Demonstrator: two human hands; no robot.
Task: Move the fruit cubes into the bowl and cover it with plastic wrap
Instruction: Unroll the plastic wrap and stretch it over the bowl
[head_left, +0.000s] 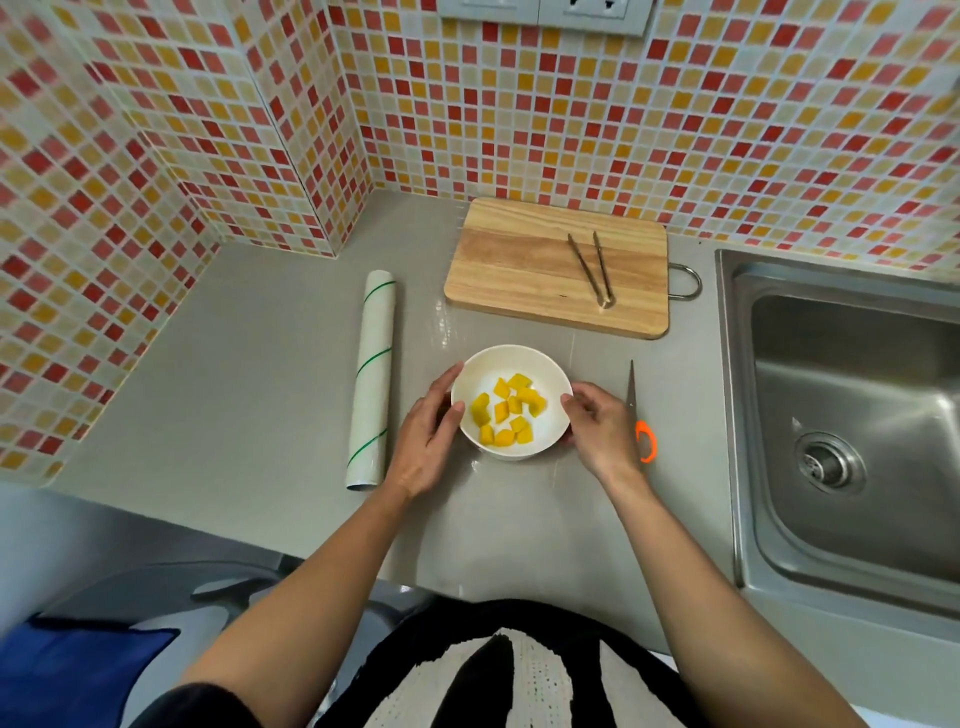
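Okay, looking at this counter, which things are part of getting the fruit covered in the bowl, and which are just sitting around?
Part of the job:
- white bowl, held by left hand and right hand
- yellow fruit cubes inside it
- plastic wrap roll
- clear wrap sheet spread under the bowl
- orange-handled scissors, likely for cutting wrap

Lying about:
- cutting board, now bare of fruit
- tongs on it
- sink

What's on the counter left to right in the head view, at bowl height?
Plastic wrap roll → left hand → bowl holding fruit cubes → right hand → scissors → sink.
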